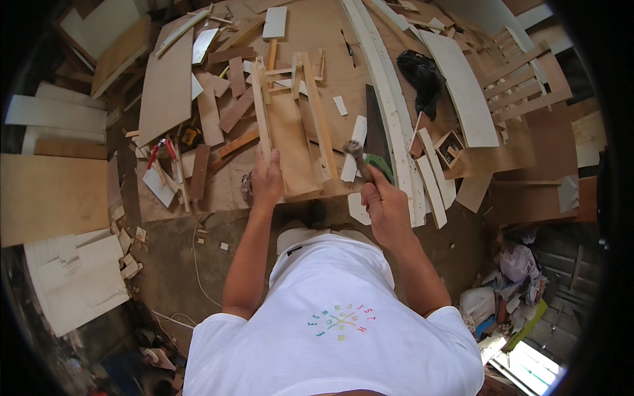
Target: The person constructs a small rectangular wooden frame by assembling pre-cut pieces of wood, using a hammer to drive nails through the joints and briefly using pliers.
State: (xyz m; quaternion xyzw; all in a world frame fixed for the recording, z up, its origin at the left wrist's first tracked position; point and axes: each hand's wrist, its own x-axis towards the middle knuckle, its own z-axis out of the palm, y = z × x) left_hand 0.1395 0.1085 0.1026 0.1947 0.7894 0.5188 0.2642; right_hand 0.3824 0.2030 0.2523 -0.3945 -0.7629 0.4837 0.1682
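Observation:
On the workbench [231, 173] in front of me stands a small frame of light wooden strips [317, 119], two long pieces joined by short crosspieces at the far end. My left hand [267, 179] is closed around the near end of its left long piece. A hammer [354, 149] is in my right hand [388, 206], fingers wrapped round the handle, its metal head raised near the frame's right piece. Just behind that hand lies a green object [380, 167], partly hidden, whose kind I cannot make out.
Scattered wood offcuts [236, 111] cover the bench's left side, with red-handled pliers [158, 154] and a yellow-black tape measure [191, 136]. To the right are long white strips [395, 112], a black plastic bag [419, 78], a small wooden box [450, 149] and a slatted frame [518, 92].

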